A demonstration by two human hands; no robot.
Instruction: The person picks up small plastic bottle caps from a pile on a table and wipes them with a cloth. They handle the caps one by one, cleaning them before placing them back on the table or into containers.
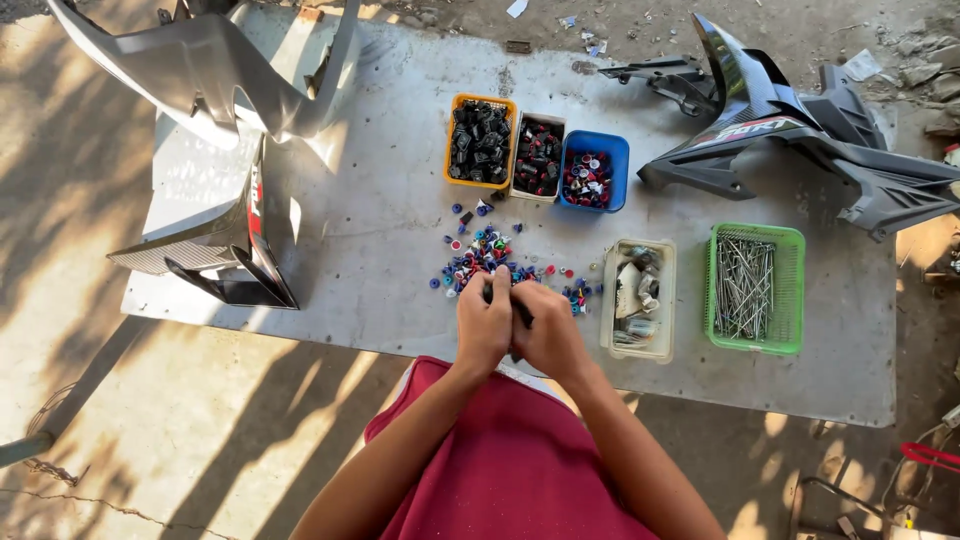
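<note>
Both hands are pressed together at 6 o'clock on the grey metal sheet (400, 250), right at its near edge: the left hand (484, 325) and the right hand (550, 335) sit knuckle to knuckle, fingers curled tight around a small dark part (520, 312) that only just peeks out between them, too hidden to say exactly what it is. Just beyond the fingertips, at 12 o'clock from the hands, lies a loose scatter of small plastic clips (480, 255) in blue, red, black and green, touching nothing but the sheet. Further out in that direction stand 3 tubs in a row, side by side: an orange tray (450, 150) full of black clips, a beige tray (538, 155) of black and red pieces, and a blue tub (615, 150) of mixed coloured ones. At 3 o'clock from the hands, just beside the right one, sits a cream tray (665, 300) holding odd bits, and past it a green basket (790, 290) loaded with long metal pins. At 10 o'clock rests a grey motorcycle fairing panel (210, 60), with a black and red fairing piece (235, 255) below it overhanging the sheet's left edge. At 2 o'clock a dark fairing panel (800, 140) sprawls over the far right corner. A red shirt (500, 470) fills the bottom of the view.
</note>
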